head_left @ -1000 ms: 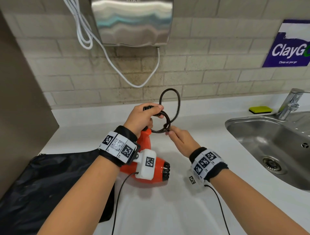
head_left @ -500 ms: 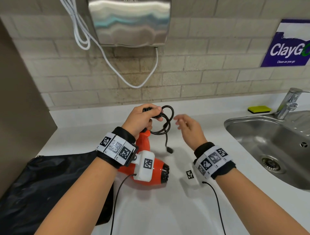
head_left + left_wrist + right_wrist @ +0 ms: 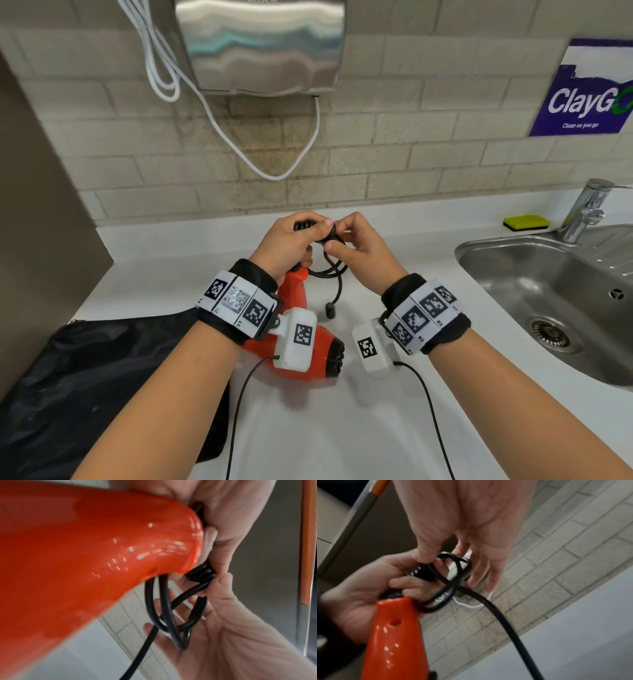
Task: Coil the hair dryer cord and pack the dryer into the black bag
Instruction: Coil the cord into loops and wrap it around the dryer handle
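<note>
Here the hair dryer (image 3: 301, 346) lies on the white counter (image 3: 308, 428), nozzle pointing right, its orange handle tipped up toward the far wall. Its black cord (image 3: 330, 270) is gathered into about 2 small loops at the handle's end, while a short tail hangs down with the plug (image 3: 329, 311) near the counter. The left hand (image 3: 286, 245) wraps its fingers around the handle end and the bundled loops. The right hand (image 3: 359, 250) pinches the loops from the right with thumb and forefinger, its other fingers spread loosely, as the right wrist view shows. The black bag (image 3: 102, 387) lies flat at the near left, just beside the dryer's body.

The coiling looks nearly done, with only the tail loose. To finish well, the right hand should lead that tail around in the same direction as the existing loops, keeping them equal in size, while the left hand holds the bundle firm so nothing springs open. A sink (image 3: 555, 291) sits at the right.
</note>
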